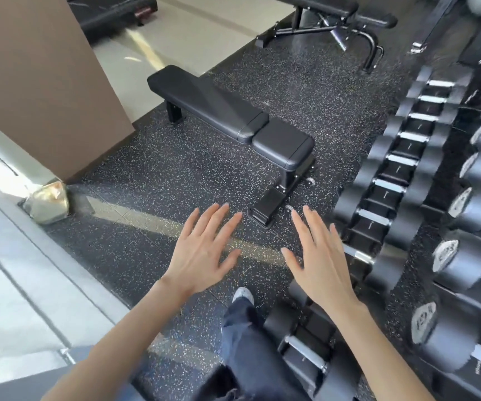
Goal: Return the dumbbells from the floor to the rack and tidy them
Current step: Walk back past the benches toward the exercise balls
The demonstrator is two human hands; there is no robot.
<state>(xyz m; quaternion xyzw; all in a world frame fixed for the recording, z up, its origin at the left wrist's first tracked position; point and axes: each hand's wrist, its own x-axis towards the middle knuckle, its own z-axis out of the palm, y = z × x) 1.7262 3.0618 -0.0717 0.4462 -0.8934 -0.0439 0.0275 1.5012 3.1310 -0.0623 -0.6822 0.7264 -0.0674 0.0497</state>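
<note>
Black rubber, flecked pale, underfoot. Standing on this floor (152, 180) at 6 o'clock in dark trousers (251, 342) and a pale shoe (243, 295). Holding the left hand (201, 250) out above the floor, palm down, fingers straight and fanned apart, gripping nothing. Holding the right hand (317, 261) just beside it toward 5 o'clock, equally flat and spread, touching nothing, hovering over the near edge of the rack (470, 302). Keeping both hands apart from each other, thumbs pointing inward.

Facing, from 5 o'clock up to 2 o'clock, black dumbbells (462, 259) lying side by side in rows on that rack, silver handles showing between the heads. Passing the nearest handle (306, 353) just beside the trouser leg.

Looking past the fingertips to a flat black bench (233, 117) running from 12 toward 11 o'clock, its foot just beyond the right hand. Noting a crumpled pale bag (47, 202) at 9 o'clock, sitting at the base of a brown pillar (39, 82). Glimpsing a second, adjustable bench (329, 21) far off at 1 o'clock.
</note>
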